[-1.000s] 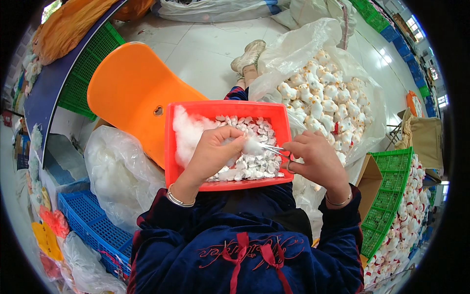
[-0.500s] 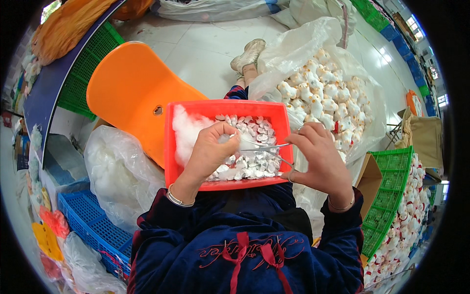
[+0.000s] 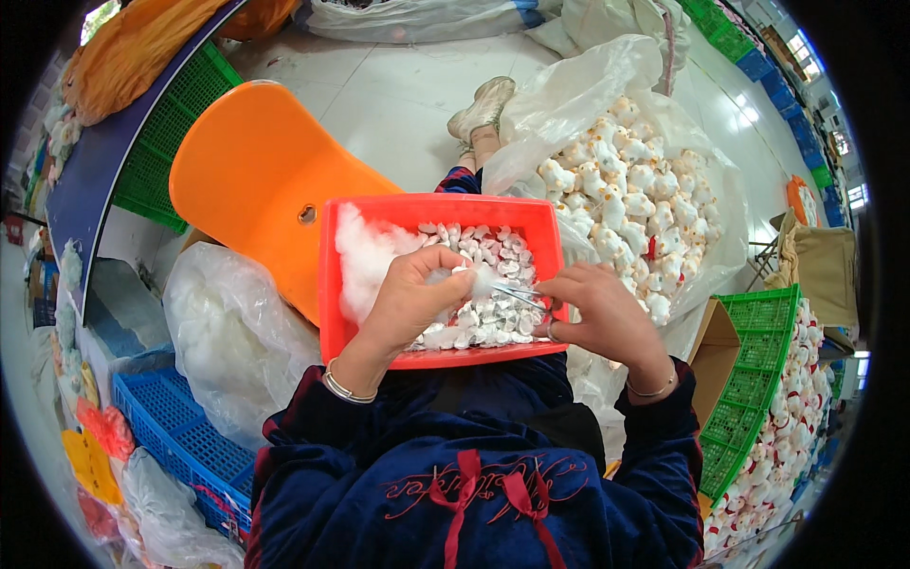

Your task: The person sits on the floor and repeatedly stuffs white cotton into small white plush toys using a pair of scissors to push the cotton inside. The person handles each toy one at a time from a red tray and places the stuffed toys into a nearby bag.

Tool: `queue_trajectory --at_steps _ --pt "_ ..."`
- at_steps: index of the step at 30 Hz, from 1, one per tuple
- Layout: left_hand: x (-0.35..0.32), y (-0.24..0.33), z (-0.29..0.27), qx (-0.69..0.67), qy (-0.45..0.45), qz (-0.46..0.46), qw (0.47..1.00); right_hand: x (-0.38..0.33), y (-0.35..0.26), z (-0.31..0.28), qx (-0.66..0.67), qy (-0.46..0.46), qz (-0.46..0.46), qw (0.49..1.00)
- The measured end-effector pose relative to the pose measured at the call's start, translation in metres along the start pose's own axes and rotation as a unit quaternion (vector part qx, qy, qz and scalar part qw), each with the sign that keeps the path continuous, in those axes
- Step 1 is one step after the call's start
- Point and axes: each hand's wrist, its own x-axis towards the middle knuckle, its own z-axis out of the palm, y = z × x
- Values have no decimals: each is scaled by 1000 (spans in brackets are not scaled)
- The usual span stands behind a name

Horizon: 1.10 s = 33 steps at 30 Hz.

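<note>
Over a red plastic tray (image 3: 445, 359), my left hand (image 3: 412, 294) pinches a small white piece, mostly hidden by the fingers. My right hand (image 3: 602, 313) grips metal forceps (image 3: 519, 295) with scissor-like finger loops, their jaws pointing left toward the left fingertips. A tuft of white stuffing (image 3: 485, 283) lies at the forceps' tips, next to the left thumb; whether the jaws clasp it is hard to see. Loose white stuffing (image 3: 365, 251) fills the tray's left side. Several small white and silvery pieces (image 3: 498, 248) cover its right side.
An orange chair (image 3: 256, 180) stands beyond the tray at the left. Nearby are a clear bag of stuffing (image 3: 232, 332) and a blue crate (image 3: 180, 417). On the right lie an open bag of small white plush pieces (image 3: 630, 190) and a green crate (image 3: 754, 379).
My right hand has moved left and closed the spread handles of the forceps. Their tips now meet the white stuffing beside my left fingers. The left hand has barely shifted.
</note>
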Motion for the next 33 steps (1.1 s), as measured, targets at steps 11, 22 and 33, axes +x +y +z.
queue_trajectory --at_steps 11,22,33 --pt "7 -15 -5 -95 31 -5 995 -6 -11 -6 -116 61 38 991" --pt "7 -15 -1 -28 46 11 998 3 -6 -5 -82 77 -7 994" --pt "5 -13 7 -69 70 -24 995 3 -12 -6 -124 51 9 991"
